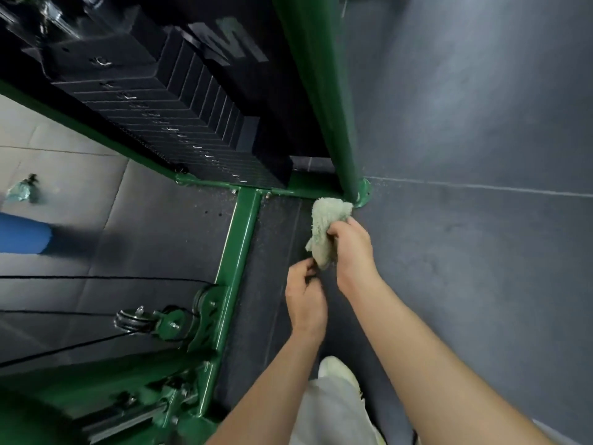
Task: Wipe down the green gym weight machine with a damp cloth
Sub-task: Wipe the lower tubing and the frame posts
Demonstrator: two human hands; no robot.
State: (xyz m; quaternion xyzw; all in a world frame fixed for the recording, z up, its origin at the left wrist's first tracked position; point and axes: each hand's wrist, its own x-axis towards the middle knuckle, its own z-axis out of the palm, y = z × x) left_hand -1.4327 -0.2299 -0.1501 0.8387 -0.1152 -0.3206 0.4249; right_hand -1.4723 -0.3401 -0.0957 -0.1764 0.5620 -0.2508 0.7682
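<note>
Right hand (349,248) clamped round a bunched pale-green cloth (325,229), fingers curled into its middle. Cloth's far end touching the base flange of the green post (324,101), just where post meets floor (465,123). Left hand (305,293) just near of it, fingertips pinching the cloth's hanging near end. Green base bar (239,239) left of both hands, running near to far toward the black weight stack (179,123). Pulley (130,321) and black cables at near left. Blurred spray bottle (24,187) on the floor at far left, blue object (22,234) just near of it. Pale shoe (337,369) below the forearms.
</note>
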